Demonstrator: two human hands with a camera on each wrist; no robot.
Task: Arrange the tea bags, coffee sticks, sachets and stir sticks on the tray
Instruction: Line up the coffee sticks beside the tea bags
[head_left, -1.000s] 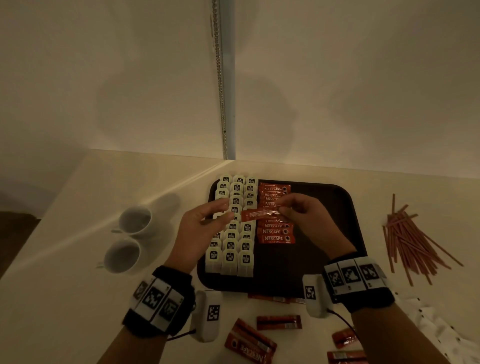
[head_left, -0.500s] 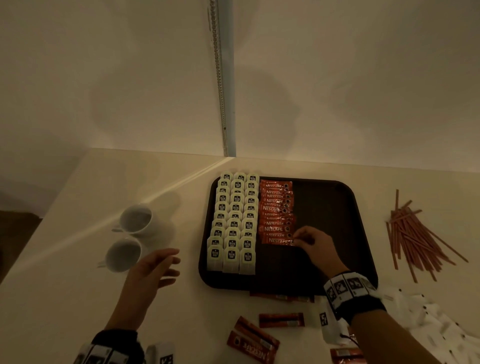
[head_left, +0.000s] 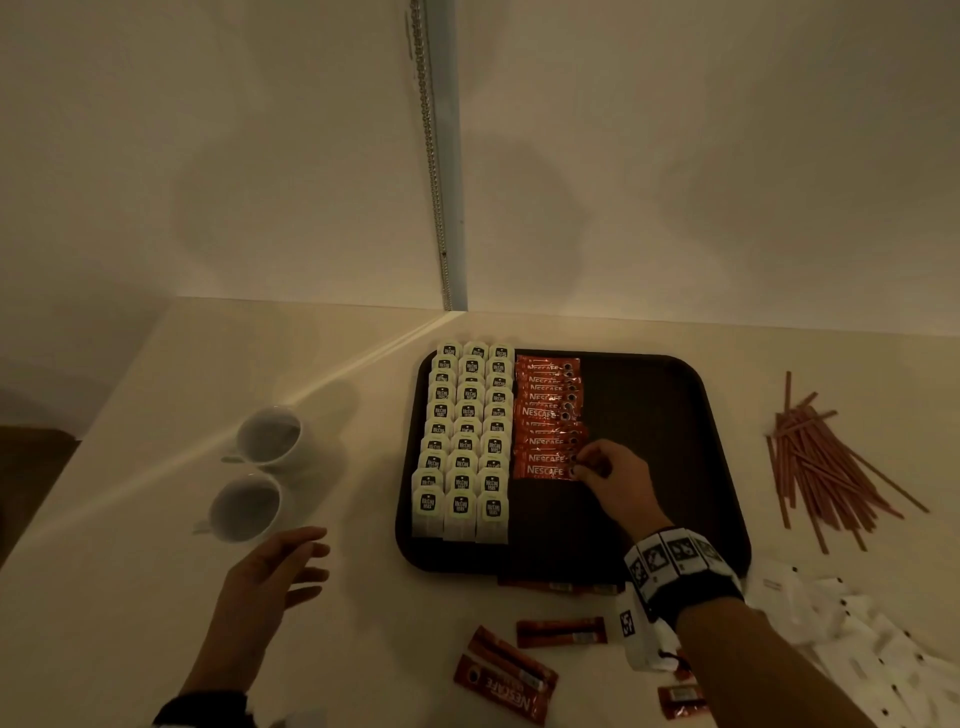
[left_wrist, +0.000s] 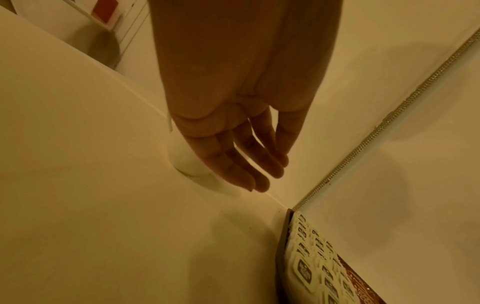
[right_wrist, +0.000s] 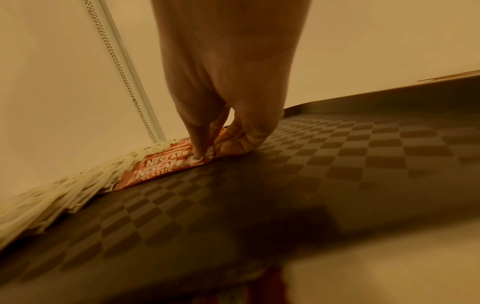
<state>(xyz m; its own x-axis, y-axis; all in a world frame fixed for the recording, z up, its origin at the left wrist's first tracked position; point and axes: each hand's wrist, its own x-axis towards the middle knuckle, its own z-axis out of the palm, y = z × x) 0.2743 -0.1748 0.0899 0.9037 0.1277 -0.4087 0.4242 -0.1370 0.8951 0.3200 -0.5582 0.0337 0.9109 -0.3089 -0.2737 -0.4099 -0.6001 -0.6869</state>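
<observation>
A dark tray (head_left: 649, 405) holds three columns of white tea bags (head_left: 467, 441) and, to their right, a stacked row of orange coffee sticks (head_left: 545, 410). My right hand (head_left: 584, 465) is on the tray and pinches the right end of the nearest coffee stick (head_left: 543, 471), which lies flat at the front of the row. The right wrist view shows a fingertip and thumb of that hand (right_wrist: 207, 153) on the stick (right_wrist: 155, 172). My left hand (head_left: 306, 558) hovers with straight fingers over the table left of the tray, holding nothing; it (left_wrist: 259, 174) is near a cup (left_wrist: 187, 162).
Two white cups (head_left: 270, 434) (head_left: 244, 506) stand left of the tray. Loose coffee sticks (head_left: 561, 631) (head_left: 504, 673) lie on the table in front of the tray. A pile of stir sticks (head_left: 826, 467) lies to the right, white sachets (head_left: 857, 634) at front right. A wall runs behind.
Both hands held a coffee stick above the tray a second ago. My left hand let go and drew back to the left; my right hand brought the stick down to the row's front.
</observation>
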